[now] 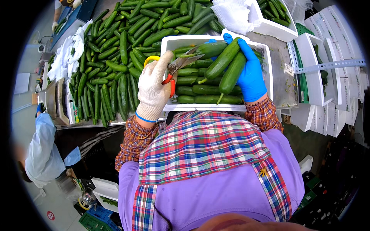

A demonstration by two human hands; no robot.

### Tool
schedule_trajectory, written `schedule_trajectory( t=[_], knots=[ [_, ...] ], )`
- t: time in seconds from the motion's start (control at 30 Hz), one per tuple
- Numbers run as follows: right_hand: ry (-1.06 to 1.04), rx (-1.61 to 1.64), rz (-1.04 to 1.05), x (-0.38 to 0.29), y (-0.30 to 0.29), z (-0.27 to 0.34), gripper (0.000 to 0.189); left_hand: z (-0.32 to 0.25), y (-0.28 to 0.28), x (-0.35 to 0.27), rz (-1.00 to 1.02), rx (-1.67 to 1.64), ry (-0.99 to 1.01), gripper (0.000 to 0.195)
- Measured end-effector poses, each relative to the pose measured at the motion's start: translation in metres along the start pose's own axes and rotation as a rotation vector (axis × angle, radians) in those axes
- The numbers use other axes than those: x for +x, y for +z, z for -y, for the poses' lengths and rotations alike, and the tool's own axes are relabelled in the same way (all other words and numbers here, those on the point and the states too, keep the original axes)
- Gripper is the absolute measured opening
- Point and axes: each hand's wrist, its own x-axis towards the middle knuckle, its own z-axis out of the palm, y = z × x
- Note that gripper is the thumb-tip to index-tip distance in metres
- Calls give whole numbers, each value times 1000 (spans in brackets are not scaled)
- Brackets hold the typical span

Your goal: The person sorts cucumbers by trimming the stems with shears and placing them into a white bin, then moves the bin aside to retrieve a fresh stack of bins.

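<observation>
My left hand (156, 82), in a white knit glove, grips scissors (180, 65) with red and yellow handles. The blades point right, spread around the stem end of a cucumber (212, 49). My right hand (251, 69), in a blue glove, holds several cucumbers (222, 65) together; two of them slant with their stems down. Both hands are over a white foam box (270, 75) with rows of cucumbers (208, 90) inside. A large heap of cucumbers (115, 52) covers the table to the left and behind the box.
White foam netting (232, 13) lies behind the box, and more (68, 55) at the heap's left. Another foam box (276, 30) of cucumbers stands back right. A perforated metal strip (329, 66) crosses before stacked foam boxes (332, 37). A co-worker in pale blue (44, 147) is at far left.
</observation>
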Motion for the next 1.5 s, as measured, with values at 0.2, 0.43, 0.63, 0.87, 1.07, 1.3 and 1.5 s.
schedule_trajectory(
  t=[0.2, 0.43, 0.63, 0.87, 1.07, 1.3, 1.5],
  knots=[
    [-105, -114, -43, -3, 6, -7, 46, -5, -1, 4, -12, 16, 22, 54],
    [-76, -64, -6, -7, 4, -2, 52, 2, 9, -11, 44, -182, -62, 54],
    [-13, 107, 139, -3, -5, -1, 54, 7, 19, -24, 93, -129, 104, 57],
    [48, 192, 134, 0, -8, -10, 51, 0, 22, -18, 34, -107, 133, 58],
    [56, 182, 133, 2, -9, -13, 51, 0, 20, -18, 26, -53, 141, 58],
    [15, 199, 103, 4, -10, -16, 56, 3, 22, -24, 65, -94, 73, 57],
    [-21, 214, 114, 10, -18, -12, 55, 6, 30, -24, 49, -102, 181, 58]
  ],
)
